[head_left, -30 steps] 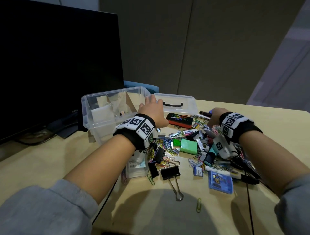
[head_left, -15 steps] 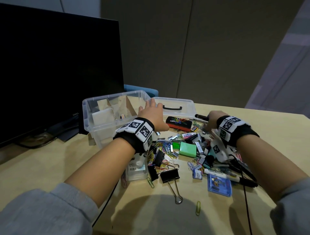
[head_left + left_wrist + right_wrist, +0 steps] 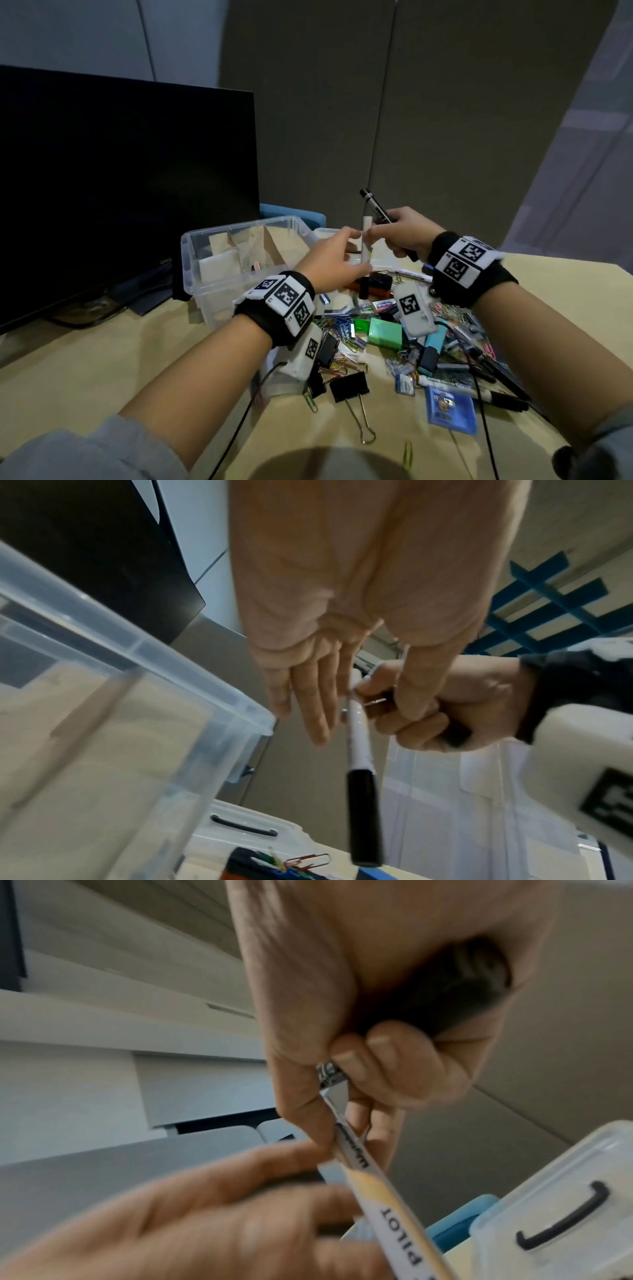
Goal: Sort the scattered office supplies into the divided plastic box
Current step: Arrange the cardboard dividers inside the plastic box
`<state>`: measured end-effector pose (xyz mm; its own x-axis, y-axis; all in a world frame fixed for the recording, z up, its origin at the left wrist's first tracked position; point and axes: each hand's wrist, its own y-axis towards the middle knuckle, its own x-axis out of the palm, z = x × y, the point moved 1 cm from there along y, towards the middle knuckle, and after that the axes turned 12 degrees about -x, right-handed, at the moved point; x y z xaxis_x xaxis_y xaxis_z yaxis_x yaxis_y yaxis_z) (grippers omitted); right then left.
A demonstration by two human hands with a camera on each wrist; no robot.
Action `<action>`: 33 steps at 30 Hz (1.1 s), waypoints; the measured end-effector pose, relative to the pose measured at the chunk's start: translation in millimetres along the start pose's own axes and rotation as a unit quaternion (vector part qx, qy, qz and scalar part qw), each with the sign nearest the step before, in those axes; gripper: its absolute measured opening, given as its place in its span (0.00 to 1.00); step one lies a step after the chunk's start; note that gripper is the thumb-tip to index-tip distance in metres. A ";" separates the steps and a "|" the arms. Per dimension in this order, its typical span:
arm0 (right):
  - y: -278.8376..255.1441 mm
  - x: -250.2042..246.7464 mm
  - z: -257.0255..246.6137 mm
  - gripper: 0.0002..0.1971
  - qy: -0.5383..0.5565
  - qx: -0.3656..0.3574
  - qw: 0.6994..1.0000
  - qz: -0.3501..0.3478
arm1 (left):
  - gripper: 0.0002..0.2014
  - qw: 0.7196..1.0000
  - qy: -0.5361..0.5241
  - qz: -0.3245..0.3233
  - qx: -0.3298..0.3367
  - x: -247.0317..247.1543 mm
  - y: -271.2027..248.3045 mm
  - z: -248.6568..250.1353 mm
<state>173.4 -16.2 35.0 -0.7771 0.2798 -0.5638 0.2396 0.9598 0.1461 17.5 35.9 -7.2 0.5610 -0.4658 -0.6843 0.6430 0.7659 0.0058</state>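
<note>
My right hand (image 3: 380,229) is raised above the pile and grips a black pen (image 3: 375,205) in its fist. Its thumb and forefinger also pinch the top of a white marker (image 3: 366,246) with a black cap, which hangs almost upright. My left hand (image 3: 356,250) reaches in from the left with straight fingers (image 3: 308,710) touching the marker (image 3: 358,737), the thumb on its other side. The right wrist view shows the pinch (image 3: 339,1123) on the marker (image 3: 387,1199). The clear divided box (image 3: 191,246) with cardboard partitions stands just left of the hands.
The box lid (image 3: 387,257) with a black handle lies behind the hands. Below them are a stapler (image 3: 376,286), a green box (image 3: 384,332), a binder clip (image 3: 349,387), a blue case (image 3: 450,409) and several paper clips. A dark monitor (image 3: 120,188) stands at left.
My right hand has lifted off the pile with the black pen and the white marker. My left hand has risen from beside the box and moved right to the marker.
</note>
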 end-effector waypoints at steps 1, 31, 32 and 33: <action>0.4 4.7 -4.8 0.03 0.002 -0.007 1.000 -0.002 | 0.31 0.999 -0.031 0.008 -0.004 0.1 -1.1 3.2; 55.8 153.2 -63.8 0.10 -0.102 -0.188 0.970 0.114 | 0.31 0.933 0.241 0.089 -0.252 -98.3 -34.8 -89.1; 58.4 156.1 -60.4 0.12 -0.107 -0.178 0.972 0.108 | 0.31 0.931 0.241 0.087 -0.260 -95.1 -34.6 -95.0; 61.1 159.1 -56.9 0.13 -0.115 -0.171 0.973 0.103 | 0.31 0.929 0.244 0.095 -0.260 -92.1 -34.2 -100.6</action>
<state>31.3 88.3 0.5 -0.5723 0.4919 -0.6561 0.1381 0.8465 0.5142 -108.6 97.1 -17.7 0.2542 -0.1419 -0.9567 0.1461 0.9835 -0.1070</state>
